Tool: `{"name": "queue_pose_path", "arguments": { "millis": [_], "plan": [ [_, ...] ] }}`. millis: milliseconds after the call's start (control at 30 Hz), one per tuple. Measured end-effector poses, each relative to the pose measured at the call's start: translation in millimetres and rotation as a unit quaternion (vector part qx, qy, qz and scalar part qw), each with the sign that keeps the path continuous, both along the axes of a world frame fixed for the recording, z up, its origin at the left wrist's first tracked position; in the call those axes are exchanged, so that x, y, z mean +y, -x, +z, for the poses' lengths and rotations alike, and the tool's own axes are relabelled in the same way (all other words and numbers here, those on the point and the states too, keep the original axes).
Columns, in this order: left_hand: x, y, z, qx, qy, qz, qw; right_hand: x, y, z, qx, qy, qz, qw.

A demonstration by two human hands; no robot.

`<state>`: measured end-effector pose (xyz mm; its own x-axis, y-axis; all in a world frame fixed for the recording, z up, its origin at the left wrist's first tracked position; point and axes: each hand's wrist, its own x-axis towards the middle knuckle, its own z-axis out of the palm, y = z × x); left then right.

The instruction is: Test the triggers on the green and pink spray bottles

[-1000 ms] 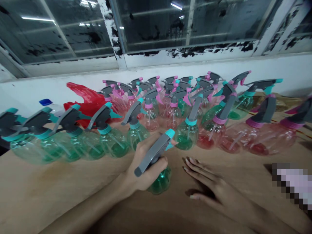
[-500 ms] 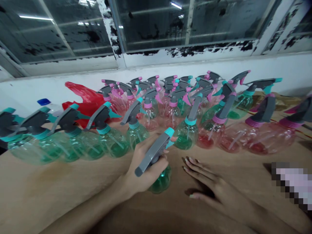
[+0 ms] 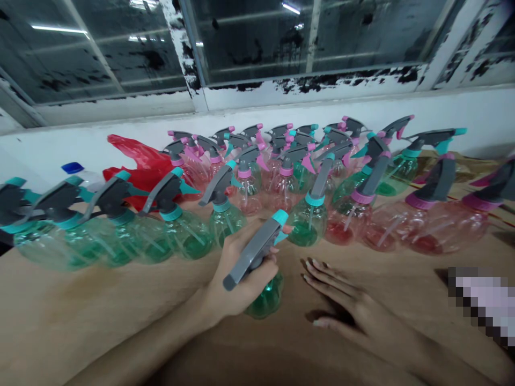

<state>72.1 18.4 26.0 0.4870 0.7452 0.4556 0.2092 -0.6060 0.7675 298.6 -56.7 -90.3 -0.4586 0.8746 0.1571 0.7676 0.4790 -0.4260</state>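
My left hand (image 3: 237, 279) is closed round the neck of a green spray bottle (image 3: 265, 300) with a grey and teal trigger head. The bottle stands on the wooden table (image 3: 161, 332), its upper body hidden by my fingers. To the right of it, my right hand (image 3: 346, 300) rests on the tabletop with fingers stretched out, holding nothing. Just beyond my hands runs a row of spray bottles: green ones with teal collars (image 3: 195, 236) on the left and middle, pink ones with purple collars (image 3: 348, 222) on the right.
More pink and green spray bottles (image 3: 284, 187) crowd behind the front row, near a white wall (image 3: 140, 126) below dark windows. A red plastic bag (image 3: 140, 166) and a blue-capped bottle (image 3: 73, 169) are at the back left. A pixelated patch (image 3: 483, 300) covers something at right.
Almost nothing differs. The view has shifted very slightly, while my left hand keeps its hold on the green spray bottle and my right hand stays flat.
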Motion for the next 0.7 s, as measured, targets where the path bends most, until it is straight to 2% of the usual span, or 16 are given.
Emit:
{"name": "queue_pose_path", "arguments": {
  "millis": [233, 467, 700],
  "plan": [
    [1.5, 1.3, 1.9, 0.03, -0.015, 0.004, 0.999, -0.8, 0.4, -0.9, 0.015, -0.01, -0.007, 1.0],
    [3.1, 1.7, 7.1, 0.041, -0.031, -0.012, 0.999, 0.5, -0.1, 1.6, 0.006, 0.014, -0.004, 1.0],
    [3.5, 2.5, 7.7, 0.079, -0.041, 0.017, 0.996, -0.2, -0.2, -1.1, 0.026, 0.002, -0.011, 1.0]
  ]
}}
